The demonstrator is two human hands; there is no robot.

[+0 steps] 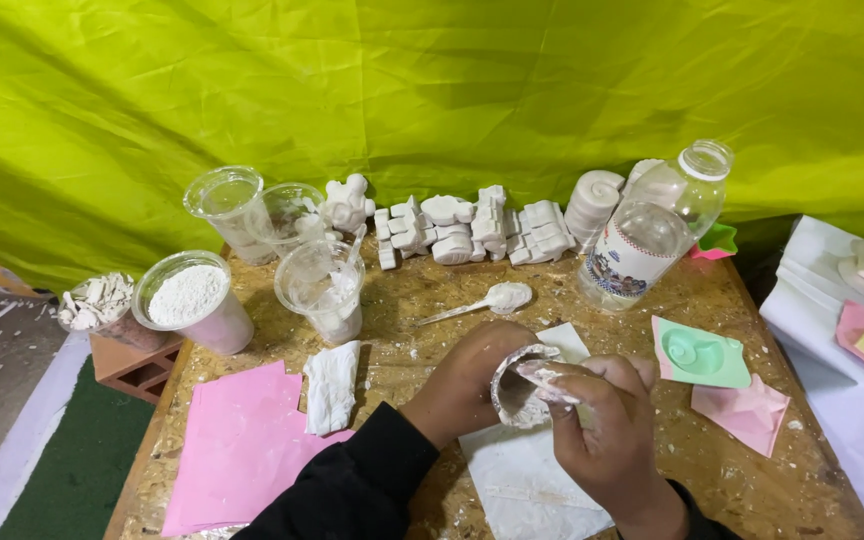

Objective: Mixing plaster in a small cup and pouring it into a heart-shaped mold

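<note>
Two hands meet over the near middle of the chipboard surface (432,300), dusty and speckled white. The left hand (462,385) cups a small mould (518,392); the right hand (602,425) pinches its rim, and what fills it is hard to make out. Pink paper (237,450) lies at the near left corner. Farther back stand plastic cups (322,290), a spoon (487,300) and a bottle (652,230). White plaster casts (472,230) line the far edge before a green cloth (432,90).

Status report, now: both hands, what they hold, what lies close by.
Left hand cups a small white-coated mould. Right hand works its rim with the fingertips. White sheet beneath; spoon and cloth lie apart.
</note>
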